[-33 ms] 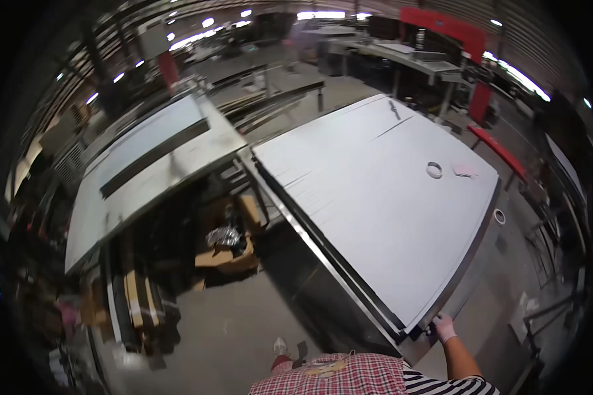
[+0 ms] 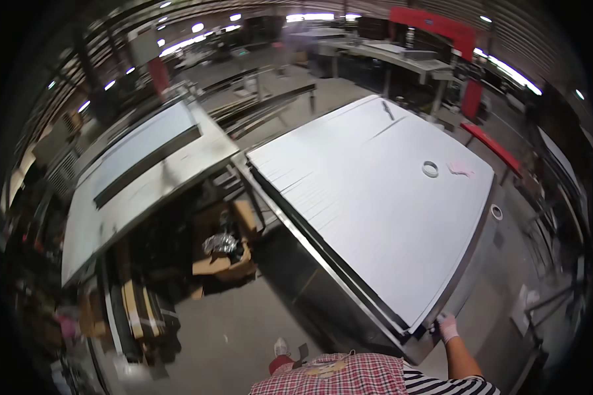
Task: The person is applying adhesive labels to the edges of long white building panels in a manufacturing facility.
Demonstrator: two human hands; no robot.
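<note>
My right hand, in a pale glove, is at the near right corner of a large table covered by a white sheet. Its fingers curl around something small and dark by the table's metal edge, too small to make out. My left hand does not show. On the sheet lie a white tape roll, a crumpled pink piece and, toward the far corner, a small dark tool. Cuts or creases line the sheet's left edge.
To the left stands a second table bearing a long dark-edged panel. An opened cardboard box with crumpled foil sits below, between the tables. Long strips are stacked nearby. Another tape roll lies right of the big table; a red bar stands beyond.
The whole view has shifted slightly, so the tables' far parts appear a little further left. My right hand keeps its place at the table corner.
</note>
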